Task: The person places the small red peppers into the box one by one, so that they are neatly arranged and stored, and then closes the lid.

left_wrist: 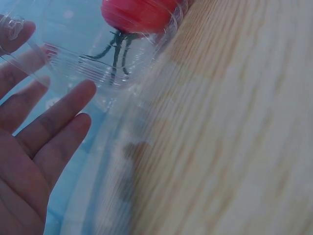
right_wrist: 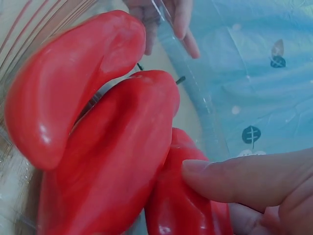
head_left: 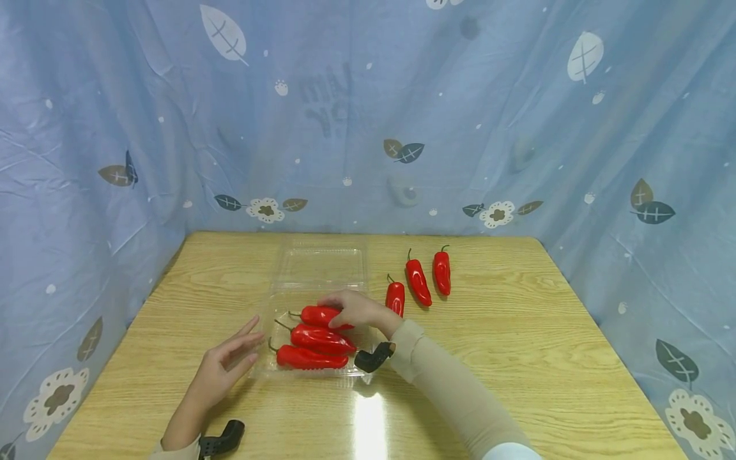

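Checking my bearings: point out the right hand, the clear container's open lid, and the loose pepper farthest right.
Right hand (head_left: pixel 355 308): head view, back of the hand.
Open lid (head_left: pixel 322 266): head view, middle of its clear panel.
Loose pepper farthest right (head_left: pixel 442 273): head view, middle of its red body.

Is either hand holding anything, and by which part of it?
The right hand holds the farthest red chili pepper in the clear clamshell container, by its body, not its stem; the left hand holds nothing.

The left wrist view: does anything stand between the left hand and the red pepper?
Yes: the clear side of the plastic box stands between the left hand and the red pepper. The open lid is not in the way.
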A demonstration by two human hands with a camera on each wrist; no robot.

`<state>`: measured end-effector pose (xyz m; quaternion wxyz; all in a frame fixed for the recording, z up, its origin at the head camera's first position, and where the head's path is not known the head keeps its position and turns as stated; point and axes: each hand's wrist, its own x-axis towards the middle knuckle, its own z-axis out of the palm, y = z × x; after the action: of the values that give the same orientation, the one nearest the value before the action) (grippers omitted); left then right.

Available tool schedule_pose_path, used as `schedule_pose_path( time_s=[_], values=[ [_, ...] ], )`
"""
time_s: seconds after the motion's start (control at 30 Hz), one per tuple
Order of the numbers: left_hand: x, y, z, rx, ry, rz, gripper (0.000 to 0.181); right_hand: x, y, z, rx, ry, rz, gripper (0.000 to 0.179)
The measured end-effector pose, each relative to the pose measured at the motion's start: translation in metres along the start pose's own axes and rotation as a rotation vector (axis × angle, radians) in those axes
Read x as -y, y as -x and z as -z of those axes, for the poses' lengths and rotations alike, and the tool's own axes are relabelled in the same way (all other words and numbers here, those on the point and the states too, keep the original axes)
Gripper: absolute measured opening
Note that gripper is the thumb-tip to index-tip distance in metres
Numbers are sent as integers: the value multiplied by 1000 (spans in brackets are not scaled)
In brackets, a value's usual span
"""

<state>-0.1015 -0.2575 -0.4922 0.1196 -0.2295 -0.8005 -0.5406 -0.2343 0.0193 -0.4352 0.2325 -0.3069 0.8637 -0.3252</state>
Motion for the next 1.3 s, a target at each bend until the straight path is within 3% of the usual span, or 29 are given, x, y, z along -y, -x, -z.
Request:
schedule_pose_path(
  time_s=[0.43,1.3],
  values=[
    [2,0,0,7,-8,-3,34,-3,-1,-3,43,-26,-29,51],
    [2,1,0,9,-8,0,34,7,7,10,-61,-119,85,52]
  ],
)
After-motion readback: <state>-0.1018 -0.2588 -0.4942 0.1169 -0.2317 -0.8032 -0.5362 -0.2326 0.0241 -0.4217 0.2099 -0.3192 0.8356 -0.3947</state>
